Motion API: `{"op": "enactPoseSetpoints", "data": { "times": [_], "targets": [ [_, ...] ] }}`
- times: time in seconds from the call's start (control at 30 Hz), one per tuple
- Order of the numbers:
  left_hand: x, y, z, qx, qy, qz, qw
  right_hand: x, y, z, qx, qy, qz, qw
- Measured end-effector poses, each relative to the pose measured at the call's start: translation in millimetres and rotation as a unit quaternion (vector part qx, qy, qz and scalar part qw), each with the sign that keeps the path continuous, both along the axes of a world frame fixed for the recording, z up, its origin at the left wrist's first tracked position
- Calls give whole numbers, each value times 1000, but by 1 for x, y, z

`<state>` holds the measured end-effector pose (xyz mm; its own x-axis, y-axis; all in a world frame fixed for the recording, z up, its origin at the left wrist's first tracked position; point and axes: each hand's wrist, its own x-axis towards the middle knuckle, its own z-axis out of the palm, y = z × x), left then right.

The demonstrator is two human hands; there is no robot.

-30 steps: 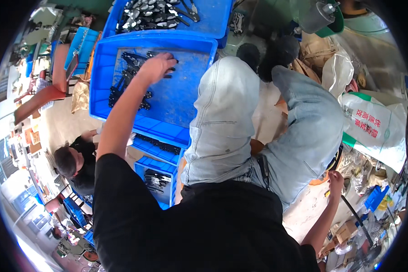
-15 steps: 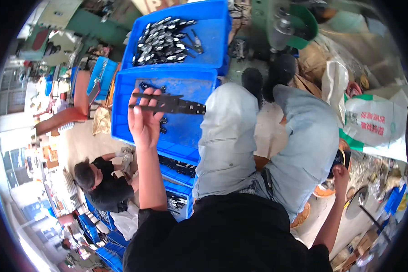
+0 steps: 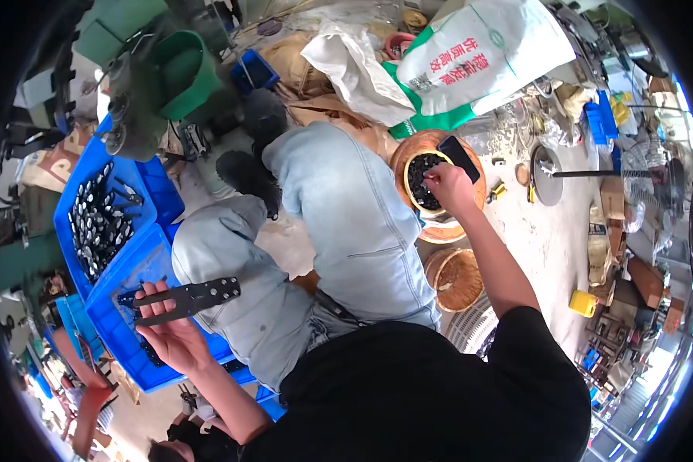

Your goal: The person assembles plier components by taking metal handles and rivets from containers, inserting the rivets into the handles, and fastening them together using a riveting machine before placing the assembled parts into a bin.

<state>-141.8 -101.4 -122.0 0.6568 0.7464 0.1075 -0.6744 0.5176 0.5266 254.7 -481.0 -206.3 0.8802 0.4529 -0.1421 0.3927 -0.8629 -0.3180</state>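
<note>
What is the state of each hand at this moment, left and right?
Left hand: holding a dark piece.
Right hand: at the black parts in the bowl; whether closed on any cannot be told.

Def. a workshop here, small-factory sort: blue plastic bins [image 3: 152, 377], one w/ a big heap of look-alike metal parts [image 3: 100, 219]; over right, a bowl [image 3: 406, 187] of small black pcs [image 3: 419, 171]; bulk sack [image 3: 504, 58], cardboard boxes [image 3: 613, 198], pale floor [image 3: 543, 242] w/ odds & ends, plus a co-worker [image 3: 200, 444] lower left.
</note>
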Motion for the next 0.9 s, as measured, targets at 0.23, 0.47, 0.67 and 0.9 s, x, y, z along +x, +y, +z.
{"op": "enactPoseSetpoints", "data": {
  "times": [0.23, 0.47, 0.67, 0.9],
  "targets": [
    [-5, -2, -3, -178, -22, -8, 984, 2, 2, -11, 17, -6, 47, 999],
    [-5, -15, 6, -219, -35, -14, 975, 9, 3, -16, 62, -37, 94, 993],
    [-3, -21, 14, -255, 30, 35, 966, 12, 7, -11, 57, -47, 143, 987],
    [10, -23, 14, -237, 75, 35, 968, 14, 5, -8, -3, -80, 202, 976]
  ]
}}
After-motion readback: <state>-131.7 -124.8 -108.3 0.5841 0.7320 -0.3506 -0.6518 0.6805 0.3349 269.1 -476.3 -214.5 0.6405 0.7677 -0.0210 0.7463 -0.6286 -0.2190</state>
